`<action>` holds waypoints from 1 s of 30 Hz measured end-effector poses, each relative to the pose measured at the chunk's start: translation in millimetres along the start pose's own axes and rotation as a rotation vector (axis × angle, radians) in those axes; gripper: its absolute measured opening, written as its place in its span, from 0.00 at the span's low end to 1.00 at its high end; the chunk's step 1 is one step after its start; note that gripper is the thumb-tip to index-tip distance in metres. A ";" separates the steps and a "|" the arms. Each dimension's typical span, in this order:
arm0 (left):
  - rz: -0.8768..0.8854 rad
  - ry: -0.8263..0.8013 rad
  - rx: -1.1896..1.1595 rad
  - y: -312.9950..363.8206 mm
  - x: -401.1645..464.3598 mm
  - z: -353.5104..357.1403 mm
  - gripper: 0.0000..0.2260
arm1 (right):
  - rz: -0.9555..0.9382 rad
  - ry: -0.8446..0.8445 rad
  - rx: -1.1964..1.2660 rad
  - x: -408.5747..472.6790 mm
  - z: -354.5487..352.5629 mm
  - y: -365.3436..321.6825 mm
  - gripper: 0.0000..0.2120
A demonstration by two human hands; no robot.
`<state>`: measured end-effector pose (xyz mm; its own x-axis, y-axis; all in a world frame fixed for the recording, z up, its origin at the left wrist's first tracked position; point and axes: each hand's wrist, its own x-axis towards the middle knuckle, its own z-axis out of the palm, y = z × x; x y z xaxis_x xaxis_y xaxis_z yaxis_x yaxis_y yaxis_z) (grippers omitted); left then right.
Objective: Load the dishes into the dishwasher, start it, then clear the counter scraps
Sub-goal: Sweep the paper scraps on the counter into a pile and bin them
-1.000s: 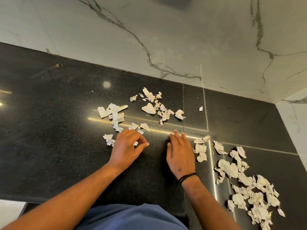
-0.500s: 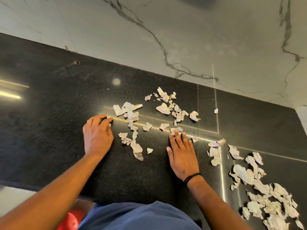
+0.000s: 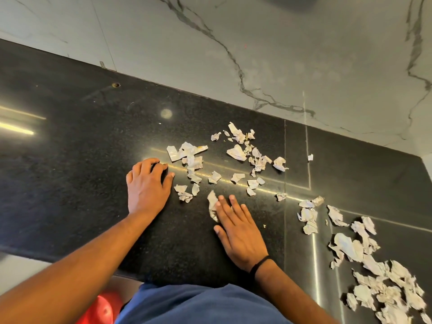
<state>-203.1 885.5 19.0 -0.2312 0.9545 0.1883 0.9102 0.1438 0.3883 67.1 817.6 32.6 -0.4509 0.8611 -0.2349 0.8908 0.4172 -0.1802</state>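
Observation:
Torn white paper scraps (image 3: 236, 153) lie scattered on the black granite counter (image 3: 70, 160). My left hand (image 3: 147, 185) rests on the counter left of the scraps, fingers bent with the tips down, holding nothing that I can see. My right hand (image 3: 238, 228) lies flat with straight fingers; its fingertips touch one larger scrap (image 3: 212, 204). A second, denser pile of scraps (image 3: 374, 277) spreads over the counter at the lower right. No dishes or dishwasher are in view.
A marble-patterned wall (image 3: 257, 54) backs the counter. The counter's front edge (image 3: 58, 259) runs along the lower left, with a red object (image 3: 102, 309) below it. A small hole (image 3: 115, 84) marks the counter at the far left.
My left hand swept out to the left of the scraps and now curls its fingertips on the counter. My right hand slid left and nearer, onto a larger scrap.

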 end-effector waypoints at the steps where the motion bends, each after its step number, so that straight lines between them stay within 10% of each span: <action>1: 0.005 -0.006 0.020 0.9 -0.2 -0.1 0.14 | 0.038 0.000 0.009 -0.9 -0.9 1.8 0.29; 13: 0.023 -0.017 0.109 7.9 -1.3 -6.0 0.14 | -0.132 -0.046 -0.010 28.9 -11.6 -47.7 0.33; 24: 0.044 0.002 0.186 10.8 -0.6 -4.1 0.14 | 0.295 0.206 0.165 -6.1 5.7 -36.2 0.33; 30: 0.037 0.006 0.193 11.2 -2.8 -3.5 0.12 | -0.092 0.214 0.089 31.5 -6.8 -83.2 0.28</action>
<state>-193.5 883.5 25.9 -0.1974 0.9587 0.2047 0.9671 0.1563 0.2006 -20.8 812.0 46.7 -0.4986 0.8668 -0.0073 0.8339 0.4774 -0.2770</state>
